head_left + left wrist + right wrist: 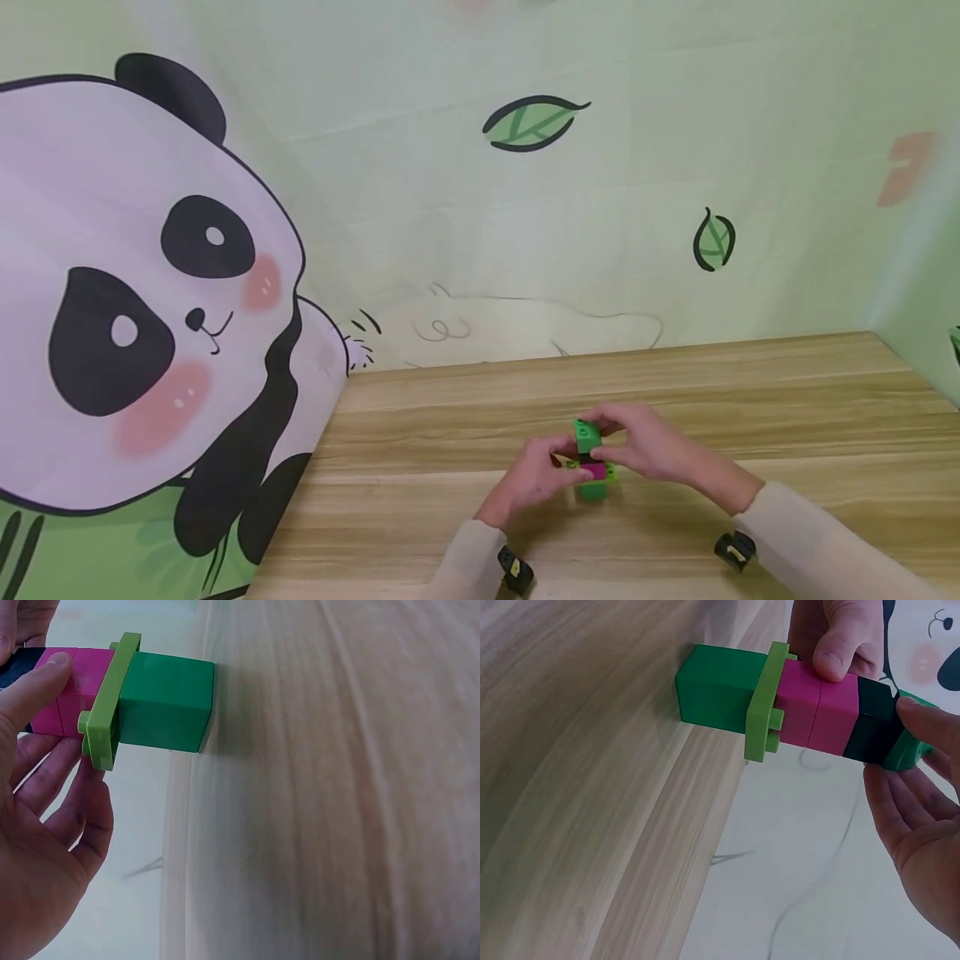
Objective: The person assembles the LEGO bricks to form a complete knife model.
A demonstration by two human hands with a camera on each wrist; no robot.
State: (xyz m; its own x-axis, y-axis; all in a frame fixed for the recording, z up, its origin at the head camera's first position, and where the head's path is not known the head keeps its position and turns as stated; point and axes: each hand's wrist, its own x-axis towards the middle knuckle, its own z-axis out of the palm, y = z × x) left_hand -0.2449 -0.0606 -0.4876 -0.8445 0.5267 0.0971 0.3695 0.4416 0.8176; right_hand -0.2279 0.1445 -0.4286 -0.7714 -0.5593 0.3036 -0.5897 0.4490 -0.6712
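A stack of toy building bricks is upright between both hands over the wooden table. At its bottom is a green brick [166,701]; whether it touches the table I cannot tell. Above it come a wider lime plate [762,709] with studs, two magenta bricks [814,705] and a black brick [874,720]. A green brick [588,435] with a slanted side tops the stack. My left hand [536,471] holds the magenta part, thumb on its face. My right hand [652,442] pinches the top green brick around where it meets the black one.
The wood-grain table [420,450] runs back to a pale green cloth wall [420,167] printed with leaves. A large printed panda [150,250] covers the left side. Black wrist devices [516,571] show near both sleeves.
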